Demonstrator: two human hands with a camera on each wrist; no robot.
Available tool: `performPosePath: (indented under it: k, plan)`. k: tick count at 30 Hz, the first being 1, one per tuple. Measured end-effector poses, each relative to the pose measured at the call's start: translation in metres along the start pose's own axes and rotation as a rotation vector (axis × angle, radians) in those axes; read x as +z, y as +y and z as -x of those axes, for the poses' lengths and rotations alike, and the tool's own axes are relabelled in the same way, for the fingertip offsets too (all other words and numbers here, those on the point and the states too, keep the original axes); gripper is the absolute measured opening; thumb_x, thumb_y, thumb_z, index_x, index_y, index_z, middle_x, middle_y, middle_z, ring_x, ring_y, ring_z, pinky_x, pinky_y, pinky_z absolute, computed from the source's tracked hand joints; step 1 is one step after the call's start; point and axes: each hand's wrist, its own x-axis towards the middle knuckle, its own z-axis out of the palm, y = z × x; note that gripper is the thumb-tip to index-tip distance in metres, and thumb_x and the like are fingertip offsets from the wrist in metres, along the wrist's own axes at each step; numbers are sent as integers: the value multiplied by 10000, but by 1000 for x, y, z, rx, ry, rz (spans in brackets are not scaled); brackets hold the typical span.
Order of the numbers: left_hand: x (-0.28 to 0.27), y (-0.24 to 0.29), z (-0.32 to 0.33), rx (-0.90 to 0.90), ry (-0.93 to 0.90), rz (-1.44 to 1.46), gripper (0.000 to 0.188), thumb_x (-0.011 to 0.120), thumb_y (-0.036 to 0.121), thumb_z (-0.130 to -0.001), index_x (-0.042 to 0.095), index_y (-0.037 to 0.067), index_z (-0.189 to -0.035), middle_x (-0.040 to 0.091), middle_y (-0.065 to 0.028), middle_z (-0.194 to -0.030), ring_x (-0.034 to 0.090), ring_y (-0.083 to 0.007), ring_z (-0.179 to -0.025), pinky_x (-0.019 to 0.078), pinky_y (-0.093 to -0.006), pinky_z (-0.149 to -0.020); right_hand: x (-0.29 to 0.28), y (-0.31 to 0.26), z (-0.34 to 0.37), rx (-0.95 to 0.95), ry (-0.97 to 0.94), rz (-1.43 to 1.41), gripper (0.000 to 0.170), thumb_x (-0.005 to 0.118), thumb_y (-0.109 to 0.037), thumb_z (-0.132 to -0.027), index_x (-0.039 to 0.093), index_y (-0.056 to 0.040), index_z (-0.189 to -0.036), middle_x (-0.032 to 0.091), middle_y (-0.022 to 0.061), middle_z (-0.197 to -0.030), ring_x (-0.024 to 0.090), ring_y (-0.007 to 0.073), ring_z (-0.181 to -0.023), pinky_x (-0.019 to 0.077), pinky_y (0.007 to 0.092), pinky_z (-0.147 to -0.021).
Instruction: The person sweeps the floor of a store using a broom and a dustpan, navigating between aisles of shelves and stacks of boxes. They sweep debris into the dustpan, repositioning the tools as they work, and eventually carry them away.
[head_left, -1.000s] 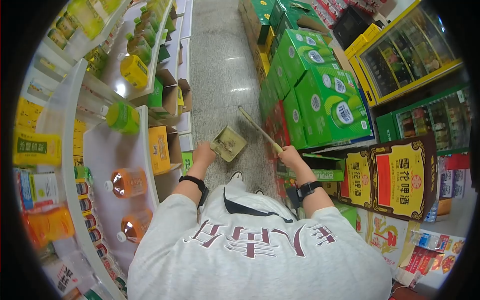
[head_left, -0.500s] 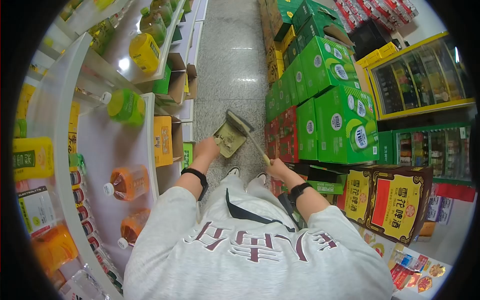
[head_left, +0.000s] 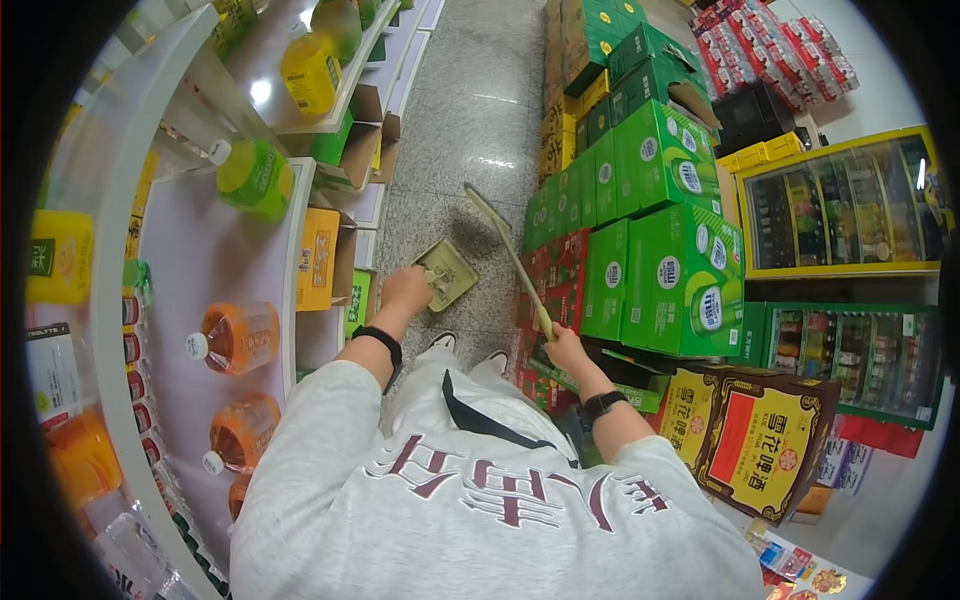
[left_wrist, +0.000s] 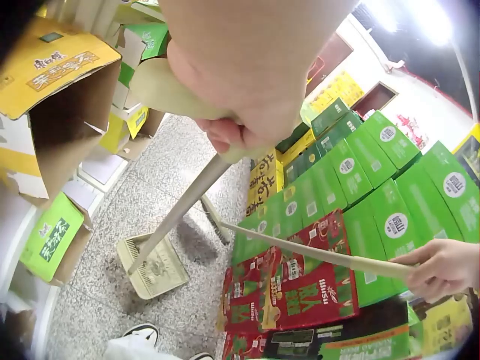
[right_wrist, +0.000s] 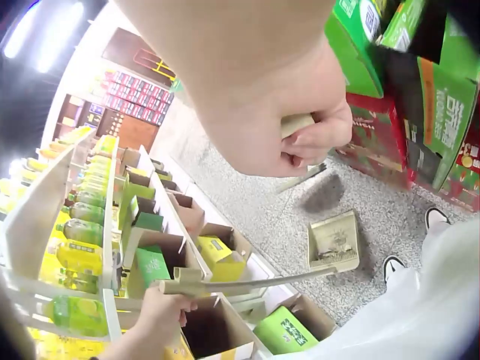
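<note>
My left hand (head_left: 407,290) grips the upper end of a long dustpan handle (left_wrist: 184,206). The pale yellow-green dustpan (head_left: 462,280) sits on the floor ahead of my feet, with some debris (right_wrist: 335,249) inside. In my right hand (head_left: 567,350) is the pale handle of a broom (head_left: 522,268), fingers curled round it. The broom's head (left_wrist: 216,221) is close over the floor beyond the dustpan, toward the stacked boxes, apart from the pan. My right hand hides part of the broom in the right wrist view.
Shelves (head_left: 290,190) of bottled drinks line the left, with open cartons (head_left: 350,155) at the aisle edge. Stacked green drink boxes (head_left: 680,270) and red packs (head_left: 555,285) border the right. Speckled floor (head_left: 465,110) runs ahead between them; my shoes (head_left: 440,343) stand behind the dustpan.
The broom head came onto the dustpan's far edge half a second ago, and has since moved off it, away and to the right. Both hands keep their grips; the head view has shifted.
</note>
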Motion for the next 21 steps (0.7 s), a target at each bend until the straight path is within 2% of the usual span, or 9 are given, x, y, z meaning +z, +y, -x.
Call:
performPosePath:
  k: [6,7,8,11,14,16,18,19,21]
  plan:
    - [2,-2,0,-2,-7,-5,220,592,180,-729,633,62,-910,643,-164,-911,625,-315,-860,493,-409,-742,34,-9,-15,185,-195,-122,313,493,-83,-768,536,32,-1056,602,281,-876,591,408,-882,469,422,-737]
    - [3,-2,-1,-12,-26,-6,222,591,183,-730,632,61,-910,643,-163,-914,625,-315,-861,493,-407,-742,37,0,-16,88,-208,-18,321,514,-75,-770,544,25,-1074,613,203,-773,618,316,-654,461,386,-541]
    - [3,0,-3,-20,-45,-5,224,591,186,-731,631,60,-911,643,-163,-916,625,-314,-862,494,-406,-742,32,7,-15,95,-202,-22,321,514,-75,-770,544,25,-1074,613,203,-773,618,316,-654,461,386,-541]
    - [4,0,-4,-21,-49,-23,225,588,189,-733,631,63,-915,644,-158,-916,625,-314,-864,493,-406,-740,-11,-2,14,304,-276,-815,347,542,-2,-748,580,-26,-1092,491,14,-647,381,88,-432,274,262,-360]
    - [4,-2,-4,-5,-31,-2,220,584,185,-736,631,69,-917,645,-156,-917,624,-313,-867,493,-407,-738,-32,6,28,314,-246,-828,380,545,14,-742,564,-22,-1120,481,1,-656,378,72,-455,273,242,-376]
    - [3,-1,-3,-9,-21,-5,216,584,182,-736,632,73,-916,645,-155,-917,624,-316,-867,493,-408,-736,-11,22,20,257,-184,-644,329,528,-8,-753,542,7,-1081,565,88,-700,515,186,-504,383,311,-427]
    - [3,0,-2,-8,-15,-6,212,584,180,-736,633,76,-914,645,-154,-917,623,-318,-868,493,-409,-735,13,38,8,-262,37,169,483,539,-49,-761,461,-35,-1238,601,184,-776,596,316,-660,455,386,-544]
    - [3,1,-2,-12,-19,-6,207,582,179,-737,633,74,-908,645,-157,-915,623,-321,-866,492,-412,-735,12,12,12,-97,-72,170,456,551,-91,-755,473,-25,-1199,604,252,-881,592,408,-822,472,430,-687]
    - [3,1,-3,-16,-21,-7,202,580,178,-738,633,71,-902,645,-161,-913,624,-324,-864,491,-415,-736,21,-6,5,-110,-86,157,328,506,-81,-770,495,-1,-1089,599,268,-878,583,422,-830,471,447,-680]
